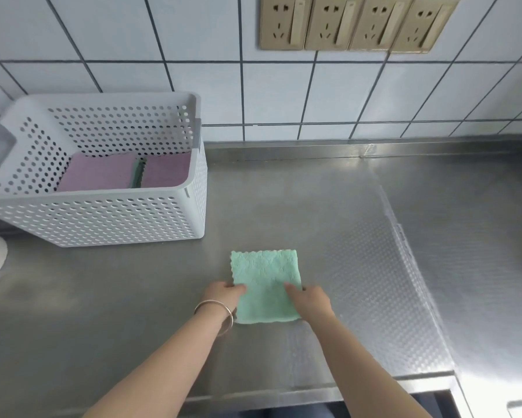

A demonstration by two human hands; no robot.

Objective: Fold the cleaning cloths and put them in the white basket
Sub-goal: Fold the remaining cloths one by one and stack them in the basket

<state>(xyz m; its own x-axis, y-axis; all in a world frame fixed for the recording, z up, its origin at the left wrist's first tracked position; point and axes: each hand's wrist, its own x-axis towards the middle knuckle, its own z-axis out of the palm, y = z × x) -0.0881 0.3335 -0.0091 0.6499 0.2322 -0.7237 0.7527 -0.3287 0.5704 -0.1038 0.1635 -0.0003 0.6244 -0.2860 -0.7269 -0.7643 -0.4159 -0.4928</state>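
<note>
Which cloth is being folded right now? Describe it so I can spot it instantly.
On the steel counter, right of the white basket, lies a mint-green cloth. Both hands touch it, and it is the only cloth outside the basket.

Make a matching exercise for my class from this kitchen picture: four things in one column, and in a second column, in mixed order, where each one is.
Things
1. green cloth
2. pink cloths
3. bracelet
4. sockets

Places
A. on the tiled wall
B. inside the white basket
C. flat on the steel counter, under both hands
D. on the left wrist

Pairs: 1-C, 2-B, 3-D, 4-A. The left hand and right hand both touch the green cloth.
</note>
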